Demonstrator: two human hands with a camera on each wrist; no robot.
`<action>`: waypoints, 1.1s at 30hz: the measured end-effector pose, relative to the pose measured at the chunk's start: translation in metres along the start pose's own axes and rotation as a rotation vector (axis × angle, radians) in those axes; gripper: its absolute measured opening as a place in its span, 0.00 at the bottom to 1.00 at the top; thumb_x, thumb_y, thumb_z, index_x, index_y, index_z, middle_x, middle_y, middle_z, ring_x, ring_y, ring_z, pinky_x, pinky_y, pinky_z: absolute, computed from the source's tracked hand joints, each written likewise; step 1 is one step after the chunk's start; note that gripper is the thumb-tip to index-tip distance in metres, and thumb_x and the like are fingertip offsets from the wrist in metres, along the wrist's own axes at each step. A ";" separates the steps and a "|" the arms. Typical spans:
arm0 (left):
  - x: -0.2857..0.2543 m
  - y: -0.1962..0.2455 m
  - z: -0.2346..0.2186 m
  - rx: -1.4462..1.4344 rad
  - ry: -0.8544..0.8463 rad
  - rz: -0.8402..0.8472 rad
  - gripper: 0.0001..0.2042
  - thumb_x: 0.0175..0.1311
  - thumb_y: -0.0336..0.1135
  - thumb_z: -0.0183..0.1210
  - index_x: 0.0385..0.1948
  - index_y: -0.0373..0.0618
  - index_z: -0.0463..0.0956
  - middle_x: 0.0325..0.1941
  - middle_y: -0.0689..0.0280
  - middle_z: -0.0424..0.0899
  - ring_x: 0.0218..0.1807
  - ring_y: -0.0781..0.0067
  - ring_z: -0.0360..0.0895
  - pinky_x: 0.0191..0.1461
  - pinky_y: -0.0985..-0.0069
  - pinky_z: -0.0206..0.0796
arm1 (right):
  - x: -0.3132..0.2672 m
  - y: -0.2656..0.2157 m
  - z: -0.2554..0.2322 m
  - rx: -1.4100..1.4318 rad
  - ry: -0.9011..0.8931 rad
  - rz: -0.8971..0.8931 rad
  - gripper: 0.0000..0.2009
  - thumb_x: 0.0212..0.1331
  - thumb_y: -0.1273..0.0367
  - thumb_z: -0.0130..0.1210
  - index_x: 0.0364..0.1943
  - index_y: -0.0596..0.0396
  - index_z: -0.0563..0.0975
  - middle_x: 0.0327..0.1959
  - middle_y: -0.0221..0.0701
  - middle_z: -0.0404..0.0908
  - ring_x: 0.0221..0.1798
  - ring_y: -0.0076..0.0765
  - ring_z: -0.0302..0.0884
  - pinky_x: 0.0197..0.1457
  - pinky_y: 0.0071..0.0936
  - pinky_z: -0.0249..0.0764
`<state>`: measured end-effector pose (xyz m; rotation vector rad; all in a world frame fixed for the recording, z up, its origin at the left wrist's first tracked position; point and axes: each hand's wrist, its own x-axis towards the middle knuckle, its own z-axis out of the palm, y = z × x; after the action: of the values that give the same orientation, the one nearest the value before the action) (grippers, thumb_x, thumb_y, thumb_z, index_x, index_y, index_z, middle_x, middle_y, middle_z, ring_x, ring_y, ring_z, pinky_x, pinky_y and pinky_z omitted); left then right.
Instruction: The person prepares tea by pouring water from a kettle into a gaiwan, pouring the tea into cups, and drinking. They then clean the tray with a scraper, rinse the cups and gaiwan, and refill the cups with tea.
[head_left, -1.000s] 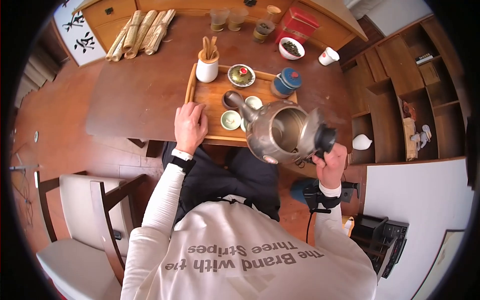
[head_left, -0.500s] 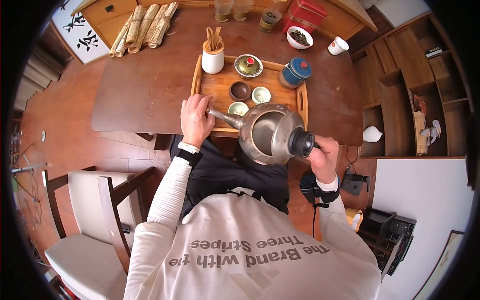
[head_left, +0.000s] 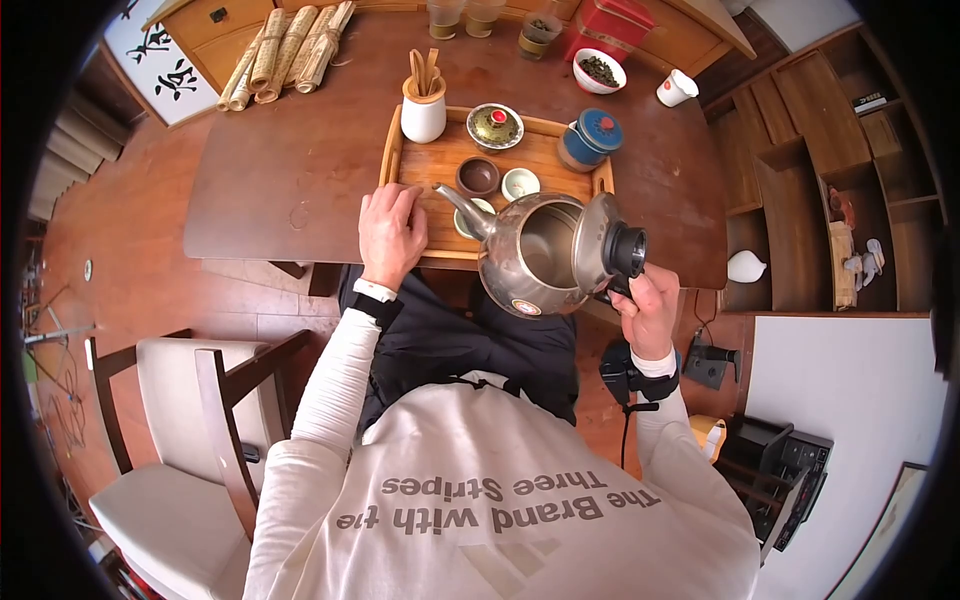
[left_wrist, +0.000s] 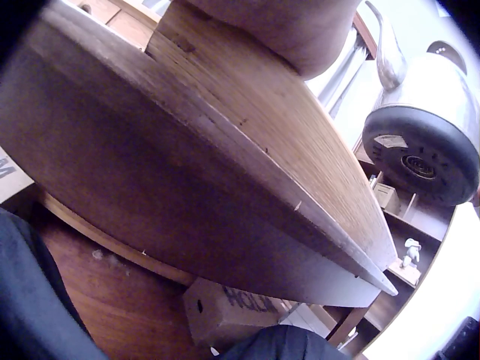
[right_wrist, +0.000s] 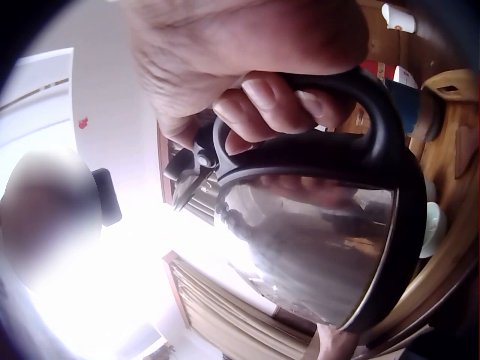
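My right hand (head_left: 650, 312) grips the black handle (right_wrist: 379, 120) of a steel kettle (head_left: 515, 245), fingers curled round it in the right wrist view. The kettle's lid (head_left: 597, 235) stands tipped up, so the opening shows. In the left wrist view the kettle's dark base (left_wrist: 420, 154) is visible from below, held up in the air. Its spout (head_left: 458, 207) points over the tray, overlapping a pale green cup (head_left: 475, 222). My left hand (head_left: 392, 232) rests at the front left corner of the wooden tray (head_left: 440, 165), fingers loosely bent.
The tray bears a brown cup (head_left: 478, 177), another pale cup (head_left: 520, 184), a lidded bowl (head_left: 495, 128), a blue jar (head_left: 590, 140) and a white tool holder (head_left: 424, 115). Bamboo scrolls (head_left: 290, 55), a bowl of tea leaves (head_left: 600, 72) and a white cup (head_left: 677, 90) stand farther back.
The kettle first moved left, its spout reaching my left hand, then the spout swung back over the tray and the kettle shifted slightly. My left hand stays at the tray's corner. The head view shifted.
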<state>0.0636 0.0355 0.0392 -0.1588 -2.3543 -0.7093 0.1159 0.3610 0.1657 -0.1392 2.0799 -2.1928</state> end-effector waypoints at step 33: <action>0.050 0.183 -0.072 -0.397 -0.253 0.073 0.42 0.60 0.39 0.68 0.76 0.36 0.57 0.78 0.45 0.60 0.74 0.43 0.63 0.74 0.53 0.58 | 0.081 -0.081 -0.040 -0.481 -0.108 0.053 0.25 0.72 0.49 0.60 0.29 0.60 0.82 0.22 0.20 0.74 0.20 0.10 0.57 0.23 0.17 0.49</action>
<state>0.1189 0.1490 0.1985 -0.5316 -2.3984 -1.1730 0.0284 0.3926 0.2437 -0.2337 2.4687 -1.5772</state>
